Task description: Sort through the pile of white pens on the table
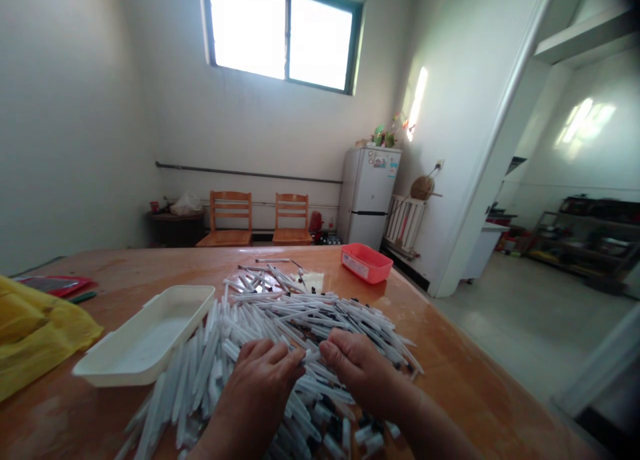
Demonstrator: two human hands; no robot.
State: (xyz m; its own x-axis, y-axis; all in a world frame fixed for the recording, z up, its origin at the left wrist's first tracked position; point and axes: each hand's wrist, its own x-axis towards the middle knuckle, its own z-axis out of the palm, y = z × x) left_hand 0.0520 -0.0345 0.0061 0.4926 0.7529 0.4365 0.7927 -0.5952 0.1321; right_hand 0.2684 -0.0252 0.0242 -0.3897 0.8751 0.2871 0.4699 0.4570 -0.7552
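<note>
A wide heap of whitish pen parts (260, 320), long thin tubes with some black tips, covers the middle of the table. Over its near side, my left hand (267, 380) is closed, fingers curled and thumb toward the right, with a small whitish piece at the fingertips. My right hand (357, 367) is closed too, thumb pressed on the forefinger, a short gap from my left; what it holds is hidden. Short caps (340, 433), white and black, lie below and between the wrists.
On the wooden table (450, 360) stand a cream tray (145, 340) at left and a red basket (367, 263) at the back right. A yellow bag (40, 333) lies far left. Two chairs (231, 213) and a fridge (370, 193) stand beyond.
</note>
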